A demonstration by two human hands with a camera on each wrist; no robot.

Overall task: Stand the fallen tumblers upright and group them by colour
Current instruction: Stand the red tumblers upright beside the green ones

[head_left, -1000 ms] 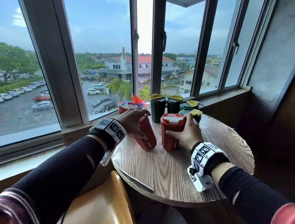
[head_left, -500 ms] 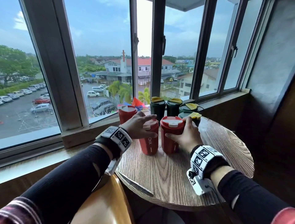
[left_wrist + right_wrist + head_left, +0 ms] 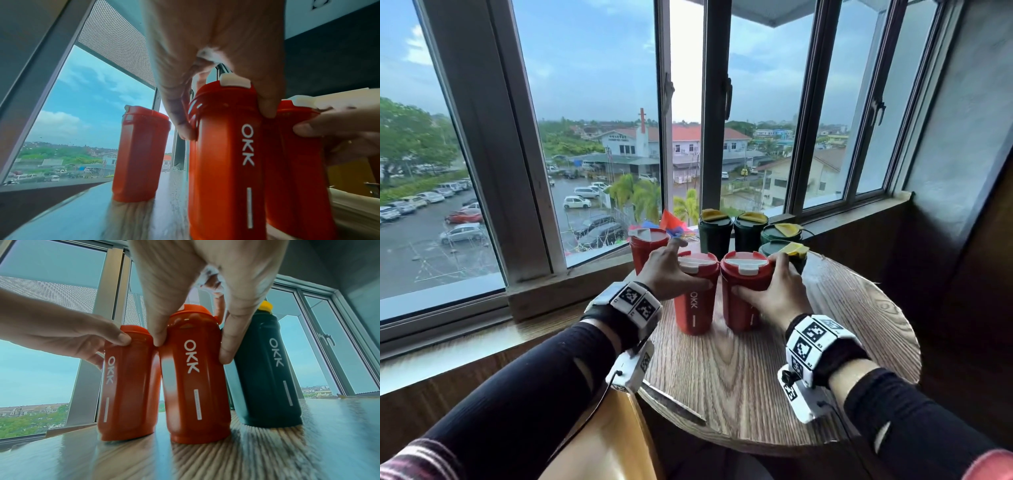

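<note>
Round wooden worktop (image 3: 774, 377) by window | left hand (image 3: 671, 270) fingers curled round upright red tumbler (image 3: 693, 294) | right hand (image 3: 774, 291) fingers grip adjoining red tumbler (image 3: 743, 291), touching.

From my remote station, the red tumblers (image 3: 195, 382) show a smooth, semi-gloss plastic-looking shell with white printed lettering, and the dark green tumbler (image 3: 267, 378) beside them carries the same satin sheen. Their lids look like matt plastic, white inserts on the red (image 3: 744, 265), yellow flaps on the green (image 3: 796, 248). The round table (image 3: 774, 377) is wood with a bold open grain, lightly lacquered so it mirrors the window light, while I see brushed grey metal in the window frames (image 3: 517, 154) and stretchy black cloth on the sleeves (image 3: 527, 394).
</note>
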